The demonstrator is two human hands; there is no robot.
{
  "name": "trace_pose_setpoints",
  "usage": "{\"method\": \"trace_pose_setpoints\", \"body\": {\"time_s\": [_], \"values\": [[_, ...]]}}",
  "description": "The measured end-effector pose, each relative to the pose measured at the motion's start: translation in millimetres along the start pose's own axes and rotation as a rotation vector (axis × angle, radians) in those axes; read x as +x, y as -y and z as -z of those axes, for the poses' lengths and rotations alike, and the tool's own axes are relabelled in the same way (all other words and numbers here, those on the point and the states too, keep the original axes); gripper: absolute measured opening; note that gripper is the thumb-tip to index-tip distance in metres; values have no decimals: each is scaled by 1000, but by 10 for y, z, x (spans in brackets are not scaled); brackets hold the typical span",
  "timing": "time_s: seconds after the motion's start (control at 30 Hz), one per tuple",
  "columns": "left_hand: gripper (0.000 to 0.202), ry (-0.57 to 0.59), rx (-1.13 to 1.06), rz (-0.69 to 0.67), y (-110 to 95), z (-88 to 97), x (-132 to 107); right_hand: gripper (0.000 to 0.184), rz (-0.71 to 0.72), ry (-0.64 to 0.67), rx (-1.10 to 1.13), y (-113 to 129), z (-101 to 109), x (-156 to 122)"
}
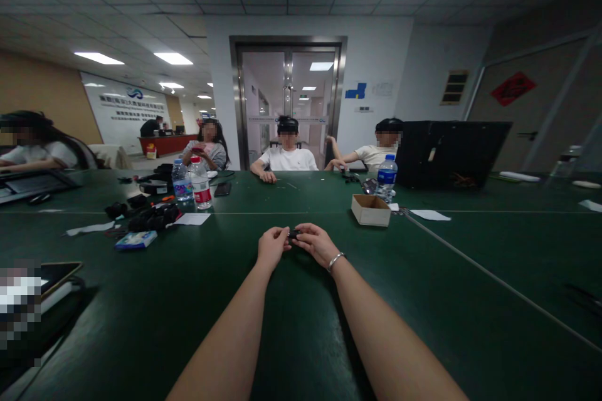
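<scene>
Both my arms stretch out over the dark green table (301,326). My left hand (271,247) and my right hand (316,243) meet at the middle, fingers pinched together on a small black object (293,234) held between them just above the tabletop. What the object is I cannot make out. A silver bracelet (335,260) sits on my right wrist. A small open cardboard box (371,209) stands a little beyond and to the right of my hands.
Two water bottles (190,182) and black gear (153,218) lie at the left, a third bottle (386,178) and an open laptop (449,153) at the right. Several people sit along the far and left sides. A phone (59,274) lies near left.
</scene>
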State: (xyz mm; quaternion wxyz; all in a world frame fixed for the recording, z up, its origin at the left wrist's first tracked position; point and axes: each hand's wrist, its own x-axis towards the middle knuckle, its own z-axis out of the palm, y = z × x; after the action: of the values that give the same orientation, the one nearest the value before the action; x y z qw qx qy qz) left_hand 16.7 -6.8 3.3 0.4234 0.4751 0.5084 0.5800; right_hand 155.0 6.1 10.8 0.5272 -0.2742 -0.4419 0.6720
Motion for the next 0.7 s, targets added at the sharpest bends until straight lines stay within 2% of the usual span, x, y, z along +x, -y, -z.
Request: {"method": "trace_pose_setpoints", "body": {"time_s": [0.1, 0.2, 0.3, 0.4, 0.5, 0.7], "values": [[32, -9, 28, 22, 23, -13, 13, 22, -1, -12, 6, 1, -9, 0], [35, 9, -67, 4, 16, -1, 7, 22, 5, -22, 22, 5, -5, -1], [42, 97, -132, -80, -6, 32, -10, 21, 13, -35, 36, 6, 2, 2], [28, 179, -99, -106, 2, 57, -6, 20, 13, -40, 36, 2, 2, 7], [23, 132, -92, -60, 41, 54, 24, 21, 4, -37, 26, -3, -3, 8], [33, 28, 56, 11, 79, 25, 49, 20, -2, -12, -1, -17, 6, 14]]}}
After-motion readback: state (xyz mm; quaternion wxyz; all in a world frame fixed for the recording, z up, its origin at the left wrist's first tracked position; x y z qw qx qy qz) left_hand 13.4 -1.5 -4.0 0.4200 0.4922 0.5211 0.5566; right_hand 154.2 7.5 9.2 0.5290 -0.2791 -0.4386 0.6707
